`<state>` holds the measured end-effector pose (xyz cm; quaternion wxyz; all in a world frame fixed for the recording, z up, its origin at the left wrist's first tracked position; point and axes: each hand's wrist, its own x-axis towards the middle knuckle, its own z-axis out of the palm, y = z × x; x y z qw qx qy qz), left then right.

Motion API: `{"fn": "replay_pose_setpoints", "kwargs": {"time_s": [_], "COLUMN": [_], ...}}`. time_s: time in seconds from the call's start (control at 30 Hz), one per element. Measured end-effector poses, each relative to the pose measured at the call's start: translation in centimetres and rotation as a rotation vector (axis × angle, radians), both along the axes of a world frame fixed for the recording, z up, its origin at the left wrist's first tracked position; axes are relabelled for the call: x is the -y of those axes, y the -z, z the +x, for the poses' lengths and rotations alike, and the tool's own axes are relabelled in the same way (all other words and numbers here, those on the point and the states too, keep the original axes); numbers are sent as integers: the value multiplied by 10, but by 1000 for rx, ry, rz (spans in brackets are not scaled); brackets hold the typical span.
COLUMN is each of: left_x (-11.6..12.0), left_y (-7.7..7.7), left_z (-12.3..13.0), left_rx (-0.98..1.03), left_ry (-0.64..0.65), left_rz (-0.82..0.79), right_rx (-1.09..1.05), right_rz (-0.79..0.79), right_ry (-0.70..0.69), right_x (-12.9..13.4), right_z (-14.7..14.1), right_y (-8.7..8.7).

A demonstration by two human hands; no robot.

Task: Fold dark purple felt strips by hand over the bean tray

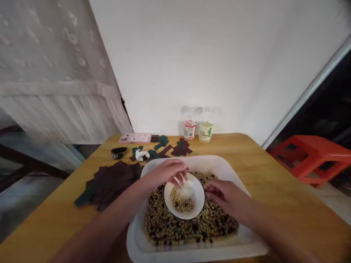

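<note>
A white bowl (199, 204) with a dark rim rests on mixed pale and dark beads (175, 230), which look like beans or peppercorns, in a white tray (219, 162). Some pale ones lie inside the bowl. My left hand (174, 171) reaches over the bowl's far left side, fingers curled down around a blurred, translucent whitish thing (187, 190) whose kind I cannot make out. On the bowl's right rim my right hand (223, 195) is closed, thumb and fingers pinching the edge.
Dark cloth-like pieces (115, 182) are piled left of the tray. Smaller scraps (182, 147), a crumpled white tissue (142, 155), a black object (119, 152) and a pink phone (135, 138) lie behind. Two labelled bottles (189, 129) stand against the wall. An orange stool (315, 153) stands right.
</note>
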<state>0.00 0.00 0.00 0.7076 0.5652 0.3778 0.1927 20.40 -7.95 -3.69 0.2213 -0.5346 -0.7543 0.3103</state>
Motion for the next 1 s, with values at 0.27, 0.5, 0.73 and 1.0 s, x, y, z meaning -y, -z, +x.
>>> {"fn": "replay_pose_setpoints", "kwargs": {"time_s": [0.27,0.5,0.73,1.0], "left_x": [-7,-12,-7,17], "left_y": [1,1,1,-5], "left_z": [-4,-7,-4,5], "left_rx": [109,216,115,-342], "left_ry": [19,96,67,198], "left_rz": [-268,-442,-268,896], "right_rx": [-13,11,48,62], "right_rz": [-2,-6,-19,-30], "right_ry": [-4,0,3,14], "right_x": [-1,-3,-1,-1], "right_z": [2,2,2,1], "right_y": [3,6,0,-1]}}
